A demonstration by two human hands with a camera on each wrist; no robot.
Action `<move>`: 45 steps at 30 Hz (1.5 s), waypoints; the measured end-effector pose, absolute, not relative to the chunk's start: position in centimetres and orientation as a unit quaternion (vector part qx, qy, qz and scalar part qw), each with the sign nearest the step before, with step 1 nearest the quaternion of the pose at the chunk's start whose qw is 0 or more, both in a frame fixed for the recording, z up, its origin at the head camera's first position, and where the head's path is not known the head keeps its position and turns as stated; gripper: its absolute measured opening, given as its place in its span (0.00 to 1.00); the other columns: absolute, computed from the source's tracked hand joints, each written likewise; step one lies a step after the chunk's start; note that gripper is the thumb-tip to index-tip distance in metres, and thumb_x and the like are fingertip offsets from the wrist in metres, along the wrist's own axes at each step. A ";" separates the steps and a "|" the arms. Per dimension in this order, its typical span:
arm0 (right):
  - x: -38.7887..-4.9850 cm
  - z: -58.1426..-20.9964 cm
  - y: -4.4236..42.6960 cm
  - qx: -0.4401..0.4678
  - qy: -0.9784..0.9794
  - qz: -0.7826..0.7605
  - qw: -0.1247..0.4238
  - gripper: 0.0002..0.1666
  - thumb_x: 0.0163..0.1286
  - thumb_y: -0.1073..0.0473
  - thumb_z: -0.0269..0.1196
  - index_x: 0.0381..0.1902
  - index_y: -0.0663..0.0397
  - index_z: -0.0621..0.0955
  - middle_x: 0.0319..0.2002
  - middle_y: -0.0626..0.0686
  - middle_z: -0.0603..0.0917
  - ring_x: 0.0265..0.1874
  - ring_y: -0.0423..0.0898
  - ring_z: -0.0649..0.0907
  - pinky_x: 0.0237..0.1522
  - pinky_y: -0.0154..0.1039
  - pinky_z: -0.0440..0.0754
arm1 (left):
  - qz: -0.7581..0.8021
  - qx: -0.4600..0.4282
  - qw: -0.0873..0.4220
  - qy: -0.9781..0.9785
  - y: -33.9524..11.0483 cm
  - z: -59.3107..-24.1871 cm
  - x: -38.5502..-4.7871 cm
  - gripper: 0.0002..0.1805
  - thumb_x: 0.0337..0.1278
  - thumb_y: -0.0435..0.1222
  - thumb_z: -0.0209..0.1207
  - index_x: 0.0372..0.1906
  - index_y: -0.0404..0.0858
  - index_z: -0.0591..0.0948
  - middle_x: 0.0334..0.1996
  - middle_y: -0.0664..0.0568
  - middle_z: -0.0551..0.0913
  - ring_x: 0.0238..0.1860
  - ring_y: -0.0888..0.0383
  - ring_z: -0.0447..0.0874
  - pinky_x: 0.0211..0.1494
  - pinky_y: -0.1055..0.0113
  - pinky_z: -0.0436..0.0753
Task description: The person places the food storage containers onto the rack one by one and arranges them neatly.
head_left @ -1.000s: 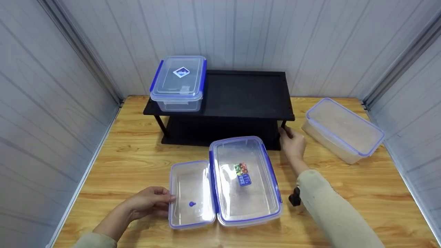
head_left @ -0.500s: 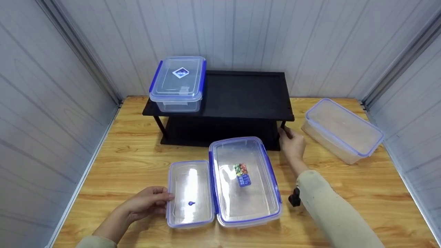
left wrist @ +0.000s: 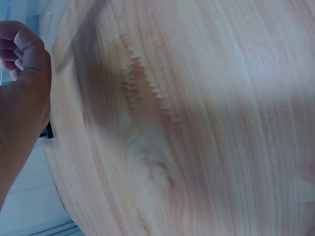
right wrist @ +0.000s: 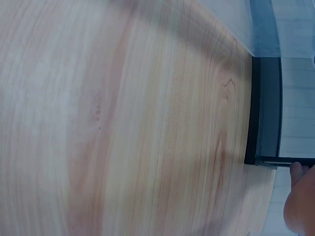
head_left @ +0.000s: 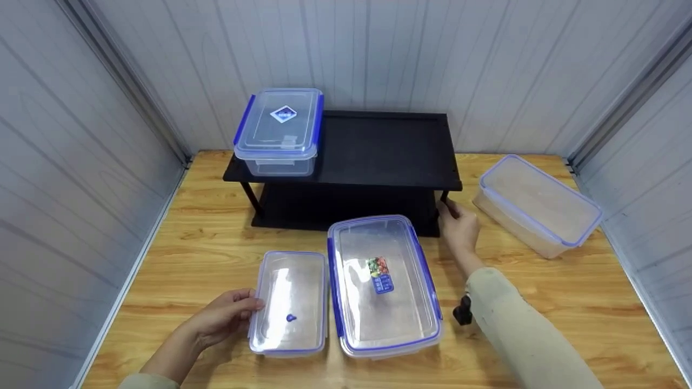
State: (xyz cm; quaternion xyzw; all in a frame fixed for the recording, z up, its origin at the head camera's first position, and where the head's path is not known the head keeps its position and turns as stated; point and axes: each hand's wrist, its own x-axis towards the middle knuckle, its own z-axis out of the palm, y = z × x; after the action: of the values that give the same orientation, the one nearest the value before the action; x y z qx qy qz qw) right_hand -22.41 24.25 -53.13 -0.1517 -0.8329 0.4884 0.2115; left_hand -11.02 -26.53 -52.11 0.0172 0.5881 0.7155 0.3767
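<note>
A small clear food container [head_left: 291, 302] with a blue-edged lid and a blue vent plug lies on the table in the head view. My left hand [head_left: 230, 314] holds it by its left side, thumb on the lid's edge. To its right, a narrow gap away, sits a larger clear food container [head_left: 385, 313] with blue clips and a fruit label. A black two-tier rack [head_left: 389, 148] stands behind them. My right hand [head_left: 459, 227] grips the rack's front right post, also visible at the edge of the right wrist view, where the rack [right wrist: 268, 108] shows partly.
Another clear container [head_left: 278, 129] with blue clips and a diamond label stands on the rack's top left. A fourth, tilted-looking clear container [head_left: 540, 200] sits on the wooden table [head_left: 200, 254] at right. Panelled walls [head_left: 389, 54] enclose the back and sides.
My left hand has moved a little left with the small container, opening a gap between it and the larger one. My right hand stays at the rack's post.
</note>
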 end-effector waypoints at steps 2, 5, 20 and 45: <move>-22.4 -53.1 24.2 -0.153 -0.832 0.490 0.210 0.15 0.78 0.55 0.67 0.55 0.55 0.91 0.49 0.58 0.92 0.49 0.55 0.91 0.48 0.37 0.86 | 0.721 0.019 0.370 0.586 -26.7 -52.0 -11.0 0.05 0.77 0.32 0.56 0.45 0.40 0.82 0.39 0.53 0.89 0.42 0.61 0.89 0.49 0.67 0.90; -22.4 -53.2 24.3 -0.153 -0.830 0.493 0.210 0.14 0.78 0.56 0.67 0.55 0.55 0.91 0.49 0.58 0.92 0.50 0.55 0.91 0.50 0.41 0.88 | 0.728 0.021 0.368 0.577 -27.2 -51.5 -11.1 0.07 0.78 0.31 0.54 0.47 0.39 0.83 0.41 0.52 0.91 0.44 0.60 0.91 0.52 0.65 0.90; -22.4 -53.3 24.3 -0.143 -0.838 0.476 0.227 0.12 0.78 0.55 0.68 0.48 0.54 0.94 0.42 0.56 0.93 0.40 0.48 0.90 0.39 0.25 0.78 | 0.737 0.053 0.354 0.574 -28.7 -46.3 -11.9 0.07 0.79 0.29 0.52 0.49 0.39 0.80 0.44 0.51 0.90 0.45 0.58 0.92 0.54 0.63 0.91; -22.6 -53.6 23.7 -0.138 -0.833 0.487 0.223 0.14 0.78 0.56 0.67 0.53 0.57 0.92 0.48 0.59 0.92 0.49 0.57 0.91 0.53 0.54 0.89 | 0.715 0.097 0.299 0.624 -21.1 -34.7 -16.7 0.04 0.70 0.31 0.62 0.41 0.37 0.78 0.40 0.48 0.86 0.39 0.58 0.90 0.48 0.64 0.92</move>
State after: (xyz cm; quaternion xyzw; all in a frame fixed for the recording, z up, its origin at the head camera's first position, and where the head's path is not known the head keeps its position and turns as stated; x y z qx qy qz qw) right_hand -22.61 23.70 -53.58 -0.1375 -0.8335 0.4866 0.2226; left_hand -16.72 -21.05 -34.69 0.0975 0.6240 0.7153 0.2991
